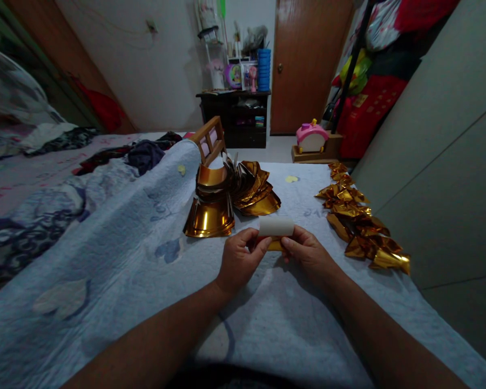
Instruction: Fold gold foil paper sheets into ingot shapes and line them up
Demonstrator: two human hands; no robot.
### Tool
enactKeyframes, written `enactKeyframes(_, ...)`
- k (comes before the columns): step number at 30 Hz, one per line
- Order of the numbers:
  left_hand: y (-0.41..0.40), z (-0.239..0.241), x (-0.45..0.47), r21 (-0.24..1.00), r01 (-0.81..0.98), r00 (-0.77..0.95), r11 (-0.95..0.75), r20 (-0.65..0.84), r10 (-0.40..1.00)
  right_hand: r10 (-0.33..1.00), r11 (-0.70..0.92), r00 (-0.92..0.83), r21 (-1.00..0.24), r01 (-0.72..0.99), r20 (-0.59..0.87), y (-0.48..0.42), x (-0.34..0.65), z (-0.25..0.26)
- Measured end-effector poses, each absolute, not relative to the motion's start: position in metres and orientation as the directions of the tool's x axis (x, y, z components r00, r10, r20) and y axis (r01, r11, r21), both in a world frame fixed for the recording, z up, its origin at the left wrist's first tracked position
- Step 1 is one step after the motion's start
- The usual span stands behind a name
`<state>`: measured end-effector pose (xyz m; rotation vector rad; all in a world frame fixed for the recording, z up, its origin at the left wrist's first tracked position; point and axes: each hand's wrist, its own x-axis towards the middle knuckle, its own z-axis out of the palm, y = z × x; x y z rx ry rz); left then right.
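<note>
Blue cover (146,275) cropped below | gold-white sheet (276,226) partly hidden by hands (240,256)

Both hands (238,256) (310,251) in facing pinches

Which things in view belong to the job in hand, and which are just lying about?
Likely job: curled sheet in left hand and right hand; gold sheets; folded gold pieces.
Likely lying about: pink toy; blue container; dark cloth.

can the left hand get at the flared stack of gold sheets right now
Probably yes: the left hand is near the gold sheets with just bare blue cover between, though it's busy holding a curled sheet.
</note>
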<state>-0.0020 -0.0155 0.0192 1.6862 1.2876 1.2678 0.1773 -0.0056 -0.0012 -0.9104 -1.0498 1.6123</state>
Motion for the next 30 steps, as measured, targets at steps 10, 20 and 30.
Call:
enactKeyframes(10,-0.0140,0.0174,-0.0046,0.740,0.369,0.057,-0.562,0.586,0.808,0.951,-0.189,-0.296,-0.925,-0.329,-0.089,-0.0041,0.1765,-0.0043)
enactKeyframes(20,-0.0154,0.0163,-0.0044,0.644,0.392,0.097,-0.657,0.682,0.725,0.945,-0.202,-0.311,-0.927,-0.317,-0.100,-0.0034,0.1761,-0.0041)
enactKeyframes(30,-0.0172,0.0163,-0.0045,0.624,0.413,0.105,-0.663,0.690,0.716,0.945,-0.209,-0.310,-0.924,-0.321,-0.106,-0.0044,0.1755,-0.0014)
